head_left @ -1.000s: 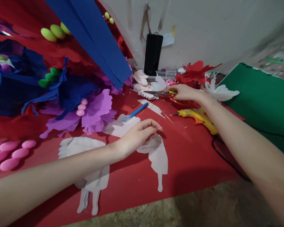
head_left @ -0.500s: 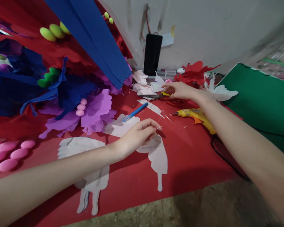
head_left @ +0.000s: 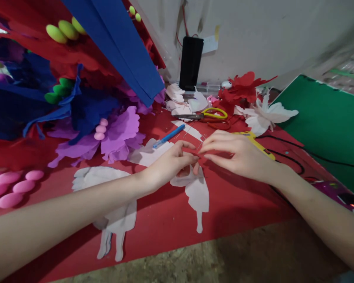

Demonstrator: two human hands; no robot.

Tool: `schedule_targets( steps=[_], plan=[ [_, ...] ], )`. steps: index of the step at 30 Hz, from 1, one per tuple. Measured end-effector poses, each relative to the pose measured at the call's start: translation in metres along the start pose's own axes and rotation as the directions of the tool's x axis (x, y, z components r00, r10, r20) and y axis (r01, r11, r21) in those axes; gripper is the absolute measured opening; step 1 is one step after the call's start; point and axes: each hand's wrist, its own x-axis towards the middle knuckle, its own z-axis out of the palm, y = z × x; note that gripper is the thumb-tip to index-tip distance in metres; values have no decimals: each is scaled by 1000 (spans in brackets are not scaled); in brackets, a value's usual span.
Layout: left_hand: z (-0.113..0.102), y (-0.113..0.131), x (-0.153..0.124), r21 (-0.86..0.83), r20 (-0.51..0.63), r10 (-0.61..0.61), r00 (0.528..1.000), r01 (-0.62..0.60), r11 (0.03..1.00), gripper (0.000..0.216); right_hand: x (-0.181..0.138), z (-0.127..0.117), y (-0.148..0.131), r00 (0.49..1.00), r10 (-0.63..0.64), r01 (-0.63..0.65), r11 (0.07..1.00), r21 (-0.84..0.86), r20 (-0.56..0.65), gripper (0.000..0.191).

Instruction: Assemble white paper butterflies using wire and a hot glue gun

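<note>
My left hand (head_left: 177, 159) is closed in a pinch over the middle of the table. A thin, pale, wire-like piece was visible in its fingertips; now it is mostly hidden. Facing it, my right hand (head_left: 236, 153) has its fingers stretched out, thumb slightly apart, the tips almost touching those of my left. Beneath the left hand lies a white petal-shaped cutout (head_left: 198, 196) with a narrow stem. Another pale cutout (head_left: 147, 152) is partly covered by a blue pen (head_left: 169, 136). A stack of white cutouts (head_left: 118, 220) sits under my left forearm.
Yellow-and-red-handled scissors (head_left: 214, 113) and a phone (head_left: 191, 63) are at the back. A yellow glue gun (head_left: 265, 148) with a black cord is partly behind my right hand. A purple flower (head_left: 120, 135), pink beads (head_left: 10, 184), a white flower (head_left: 267, 112) and a green board (head_left: 321, 122) surround the red table.
My right hand has left the scissors and moved toward me, down to my left hand's fingertips. My left hand has stayed nearly in place.
</note>
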Motion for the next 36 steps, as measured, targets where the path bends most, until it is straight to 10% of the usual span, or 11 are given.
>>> schedule_targets(
  steps=[7,14,20,36],
  plan=[
    [4,0,-2,86,172,-41,984,27,996,11,-16,8,-6,988,-133,130,991,-45,-73,15],
    [-24,9,5,548,284,141,948,-281,788,7,-37,-7,11,990,21,-28,998,49,142,18],
    [-32,1,8,551,721,141,678,-685,477,33,-47,-12,20,915,8,-111,966,232,404,26],
    [-25,-9,11,517,720,274,637,-757,400,7,-49,-10,21,864,66,-218,942,253,499,25]
  ],
)
